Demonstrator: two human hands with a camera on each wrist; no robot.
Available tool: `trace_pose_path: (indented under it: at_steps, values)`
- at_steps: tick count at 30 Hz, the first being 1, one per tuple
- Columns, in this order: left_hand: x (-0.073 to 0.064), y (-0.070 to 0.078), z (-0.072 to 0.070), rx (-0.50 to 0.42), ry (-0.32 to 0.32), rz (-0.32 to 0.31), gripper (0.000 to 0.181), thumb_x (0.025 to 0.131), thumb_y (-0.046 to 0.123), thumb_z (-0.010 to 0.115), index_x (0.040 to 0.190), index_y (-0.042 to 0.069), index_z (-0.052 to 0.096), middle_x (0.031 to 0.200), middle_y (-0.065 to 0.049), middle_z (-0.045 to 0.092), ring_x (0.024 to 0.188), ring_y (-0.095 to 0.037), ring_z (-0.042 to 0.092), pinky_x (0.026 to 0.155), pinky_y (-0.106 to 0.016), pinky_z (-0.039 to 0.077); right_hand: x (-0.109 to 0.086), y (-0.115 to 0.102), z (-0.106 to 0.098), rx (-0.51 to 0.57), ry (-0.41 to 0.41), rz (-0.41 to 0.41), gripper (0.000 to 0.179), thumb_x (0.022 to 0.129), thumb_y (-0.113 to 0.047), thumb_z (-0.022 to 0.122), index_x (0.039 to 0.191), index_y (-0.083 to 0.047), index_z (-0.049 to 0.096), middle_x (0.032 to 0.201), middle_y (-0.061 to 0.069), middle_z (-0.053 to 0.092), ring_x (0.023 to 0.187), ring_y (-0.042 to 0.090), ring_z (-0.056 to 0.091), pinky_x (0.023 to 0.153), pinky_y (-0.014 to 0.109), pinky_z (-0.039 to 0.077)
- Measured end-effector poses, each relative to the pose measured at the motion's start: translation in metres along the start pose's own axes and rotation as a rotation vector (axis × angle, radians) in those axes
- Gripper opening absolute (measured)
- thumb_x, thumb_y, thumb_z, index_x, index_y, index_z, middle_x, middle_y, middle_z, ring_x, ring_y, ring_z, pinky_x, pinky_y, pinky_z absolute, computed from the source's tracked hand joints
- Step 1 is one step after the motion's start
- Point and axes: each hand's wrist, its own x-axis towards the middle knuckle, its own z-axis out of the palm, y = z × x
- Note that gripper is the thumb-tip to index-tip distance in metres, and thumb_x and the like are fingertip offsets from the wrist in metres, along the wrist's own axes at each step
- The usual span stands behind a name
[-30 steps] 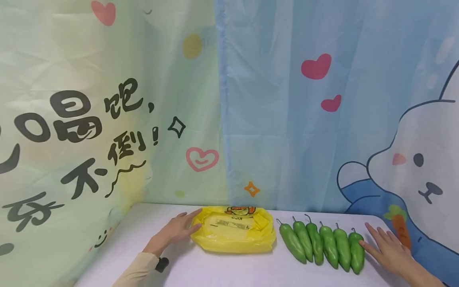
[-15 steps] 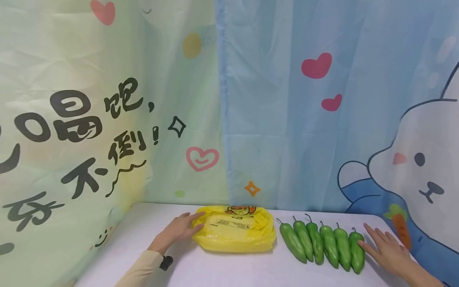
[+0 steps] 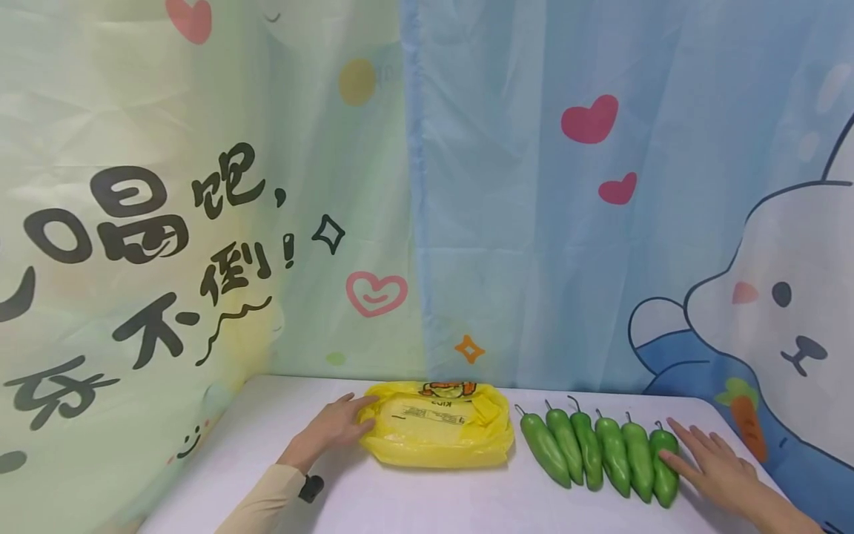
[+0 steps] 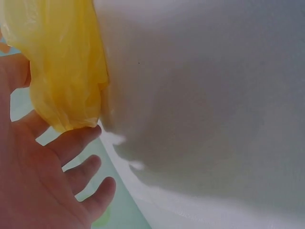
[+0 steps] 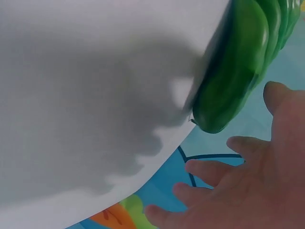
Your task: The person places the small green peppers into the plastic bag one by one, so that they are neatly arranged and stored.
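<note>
A yellow plastic bag (image 3: pixel 437 430), folded around something flat and blocky, lies on the white table. My left hand (image 3: pixel 335 424) is at its left end, thumb and fingertips right at the plastic, fingers loosely spread. In the left wrist view the bag's end (image 4: pixel 69 71) hangs between thumb and fingers without being gripped. To the right of the bag several long green peppers (image 3: pixel 614 452) lie side by side, stems toward the back. My right hand (image 3: pixel 717 471) is spread beside the rightmost pepper (image 3: pixel 665 467), and the thumb overlaps that pepper in the head view.
The white table (image 3: pixel 427 504) ends at a printed cloth backdrop (image 3: pixel 480 185) behind and on both sides. A small dark object (image 3: pixel 310 488) shows beneath my left wrist.
My left hand has shifted slightly right at the bag's end. My right hand has moved a little left, its thumb closer over the rightmost pepper. The bag and peppers lie nearly the same.
</note>
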Motion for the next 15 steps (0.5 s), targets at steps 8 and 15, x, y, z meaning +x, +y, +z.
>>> trace_pose_path:
  at_steps: [8, 15]
  values:
    - [-0.002, -0.001, -0.001, -0.009, 0.001, 0.002, 0.05, 0.096, 0.035, 0.061, 0.142, 0.016, 0.058, 0.141, -0.013, 0.062, 0.142, -0.044, 0.042, 0.114, -0.064, 0.037, -0.001, -0.009, 0.0, -0.006, -0.016, -0.014, 0.087, 0.099, -0.067, 0.04, 0.149, 0.003, 0.031, 0.143, 0.051, 0.024, 0.126, 0.077, 0.018, 0.093, 0.091, 0.022]
    - [-0.003, -0.001, -0.003, -0.011, 0.001, 0.009, 0.05, 0.096, 0.036, 0.06, 0.142, 0.015, 0.057, 0.139, -0.014, 0.063, 0.142, -0.044, 0.042, 0.114, -0.064, 0.037, -0.002, -0.013, 0.002, -0.025, -0.031, -0.027, 0.087, 0.096, -0.067, 0.046, 0.147, 0.002, 0.034, 0.141, 0.052, 0.028, 0.124, 0.077, 0.021, 0.089, 0.092, 0.026]
